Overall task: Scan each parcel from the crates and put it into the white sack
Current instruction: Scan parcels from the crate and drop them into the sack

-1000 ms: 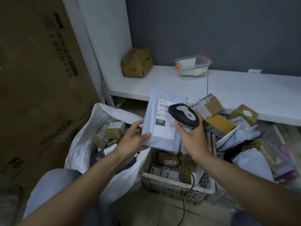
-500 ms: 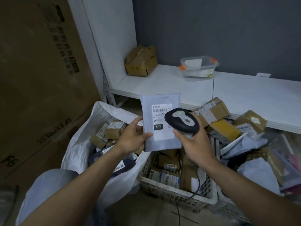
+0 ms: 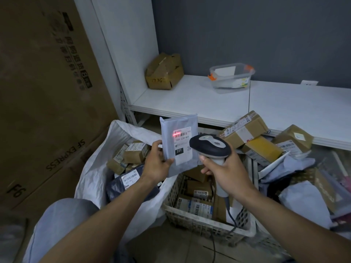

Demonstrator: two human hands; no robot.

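left hand (image 3: 158, 164): grasps the parcel's lower left edge, thumb on the front, fingers behind
right hand (image 3: 227, 174): fingers wrapped round the scanner's handle
parcel (image 3: 171, 126): grey mailer, held upright in the air over the sack/crate boundary, label facing the camera, "231" readable
scan line (image 3: 176, 134): red, sits across the barcode at the top of the label
scanner (image 3: 209, 146): dark head just right of the parcel, covers its lower right corner in this view; cable (image 3: 230, 215) drops toward the crate
white sack (image 3: 91, 168): open, left of the crate, rim touching it; brown boxes (image 3: 133, 152) and a dark mailer (image 3: 131, 185) inside
crate (image 3: 199, 223): white lattice, under the hands, labelled boxes inside
pile (image 3: 262, 147): boxes and mailers heaped right of the crate
shelf (image 3: 199, 99): white, behind; a crumpled carton (image 3: 164, 72) and a clear tub (image 3: 230, 75) on it, well apart
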